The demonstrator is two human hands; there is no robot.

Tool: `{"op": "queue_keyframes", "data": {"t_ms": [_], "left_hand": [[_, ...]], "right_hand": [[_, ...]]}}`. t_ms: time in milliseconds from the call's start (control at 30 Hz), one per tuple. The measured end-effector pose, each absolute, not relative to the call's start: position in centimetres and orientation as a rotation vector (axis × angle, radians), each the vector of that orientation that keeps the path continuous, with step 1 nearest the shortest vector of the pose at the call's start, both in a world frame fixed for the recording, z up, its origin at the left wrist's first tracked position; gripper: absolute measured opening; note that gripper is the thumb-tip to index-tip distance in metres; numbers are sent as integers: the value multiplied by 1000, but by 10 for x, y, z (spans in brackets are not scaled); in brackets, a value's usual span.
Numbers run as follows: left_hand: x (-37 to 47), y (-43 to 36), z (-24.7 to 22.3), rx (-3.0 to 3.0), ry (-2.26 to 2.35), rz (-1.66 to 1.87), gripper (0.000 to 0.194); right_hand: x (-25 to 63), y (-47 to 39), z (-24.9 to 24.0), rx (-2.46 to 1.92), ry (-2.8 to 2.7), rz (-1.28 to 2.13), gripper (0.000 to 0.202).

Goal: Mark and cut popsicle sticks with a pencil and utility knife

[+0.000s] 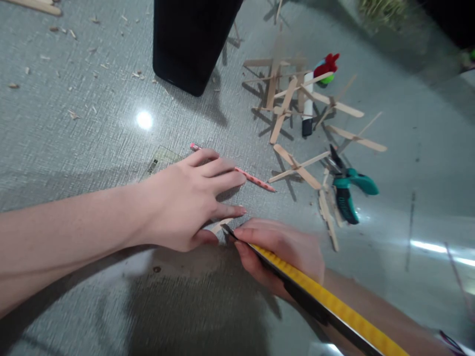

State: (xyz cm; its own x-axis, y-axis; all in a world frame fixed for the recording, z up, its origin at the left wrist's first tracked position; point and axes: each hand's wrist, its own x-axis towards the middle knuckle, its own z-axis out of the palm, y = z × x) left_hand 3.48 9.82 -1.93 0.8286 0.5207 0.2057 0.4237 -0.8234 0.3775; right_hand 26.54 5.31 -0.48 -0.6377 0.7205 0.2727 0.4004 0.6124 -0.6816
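1 wood strip (pixel 221 225) | btwn L hand (pixel 187 200) & R hand (pixel 282 247) | L – spread flat | R – gripping yellow knife (pixel 330 299)

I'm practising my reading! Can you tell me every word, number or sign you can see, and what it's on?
None can be read for sure.
Pliers: letter-like marks on one handle, too blurred to read.
Clear strip partly under the left hand: small black marks, too small to read.
Yellow knife in the right hand: no writing that I can make out.
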Motion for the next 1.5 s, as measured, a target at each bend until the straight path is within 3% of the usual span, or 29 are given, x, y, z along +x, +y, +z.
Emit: {"op": "queue_keyframes", "data": {"t_ms": [300,1300,1500], "left_hand": [[34,98,-16,2656,718,408,44],[34,95,-15,2617,735,384,49],[35,96,-13,2622,740,373,47]], "right_hand": [[259,58,4,-776,-2357,875,31],[263,53,-2,-854,-2338,819,39],[259,54,2,-845,-2333,887,31]]}}
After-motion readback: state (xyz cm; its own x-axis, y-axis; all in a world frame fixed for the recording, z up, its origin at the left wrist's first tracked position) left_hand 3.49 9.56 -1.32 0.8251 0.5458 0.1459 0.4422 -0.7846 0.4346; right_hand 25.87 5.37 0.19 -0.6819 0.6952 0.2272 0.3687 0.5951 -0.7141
